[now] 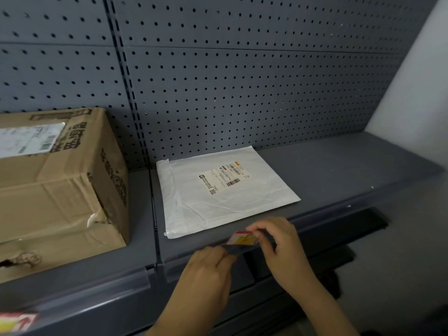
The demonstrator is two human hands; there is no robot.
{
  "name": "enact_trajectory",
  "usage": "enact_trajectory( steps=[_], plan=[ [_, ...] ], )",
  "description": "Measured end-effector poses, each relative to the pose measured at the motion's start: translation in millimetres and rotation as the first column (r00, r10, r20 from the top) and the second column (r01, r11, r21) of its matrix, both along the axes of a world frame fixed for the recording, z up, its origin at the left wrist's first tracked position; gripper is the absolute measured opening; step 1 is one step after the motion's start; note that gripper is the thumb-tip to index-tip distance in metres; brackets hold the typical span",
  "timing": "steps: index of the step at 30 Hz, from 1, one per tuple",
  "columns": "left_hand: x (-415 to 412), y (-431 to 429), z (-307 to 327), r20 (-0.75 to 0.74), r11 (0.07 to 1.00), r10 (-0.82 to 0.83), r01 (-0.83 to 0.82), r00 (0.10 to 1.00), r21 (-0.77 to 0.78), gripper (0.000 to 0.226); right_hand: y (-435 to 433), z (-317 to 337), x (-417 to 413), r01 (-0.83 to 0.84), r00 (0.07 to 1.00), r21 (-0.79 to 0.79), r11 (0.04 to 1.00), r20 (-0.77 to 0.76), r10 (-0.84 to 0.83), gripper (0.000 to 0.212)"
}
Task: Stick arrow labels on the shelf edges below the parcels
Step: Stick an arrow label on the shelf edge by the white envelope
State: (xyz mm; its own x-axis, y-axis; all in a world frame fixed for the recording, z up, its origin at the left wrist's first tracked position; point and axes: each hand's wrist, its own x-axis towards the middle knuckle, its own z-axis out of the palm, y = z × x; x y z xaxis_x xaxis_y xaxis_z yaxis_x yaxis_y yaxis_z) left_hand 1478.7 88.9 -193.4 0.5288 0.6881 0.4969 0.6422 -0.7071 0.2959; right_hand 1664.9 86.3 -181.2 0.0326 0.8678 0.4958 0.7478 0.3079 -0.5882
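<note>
The grey metal shelf (pixel 339 170) holds a big brown cardboard box (pixel 55 180), taped shut, and a flat white plastic bag (pixel 218 190), sealed; insides hidden. Below the bag, left hand (pixel 206 275) and right hand (pixel 278 243) pinch a small red-and-yellow arrow label (pixel 242 238) at the shelf edge. Next, I think: press it flat.

Pretty dim, flat light overall; brightest bit is the white wall (pixel 412 93) at 2 o'clock. Wide-angle bends the shelf edge (pixel 339 209), and the 7 o'clock corner's blurry.
</note>
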Motion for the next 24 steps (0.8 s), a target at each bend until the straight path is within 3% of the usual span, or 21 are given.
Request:
enact_trajectory(
  steps=[2,4,10,14,24],
  plan=[
    [-2,0,0,0.003,1.0,-0.006,0.006,1.0,-0.018,0.033,-1,-10,1,0.057,0.985,0.079,0.995,0.159,-0.069,0.017],
    [-6,0,1,0.011,0.999,-0.011,0.012,1.0,-0.052,0.032,-3,-15,0,0.108,0.97,0.124,0.986,0.204,-0.132,0.014],
    [-16,0,13,0.07,0.992,0.008,0.001,0.998,-0.128,0.03,-12,-10,-1,0.258,0.961,0.082,0.963,0.078,-0.264,0.035],
    [-13,4,29,0.071,0.994,0.029,-0.021,0.997,-0.109,0.023,-20,-10,2,0.305,0.951,0.034,0.952,-0.073,-0.302,0.03],
    [23,21,40,0.081,0.993,0.041,-0.032,0.996,-0.113,0.021,-10,-10,-8,0.194,0.977,-0.015,0.981,0.088,-0.192,0.021]
  ],
)
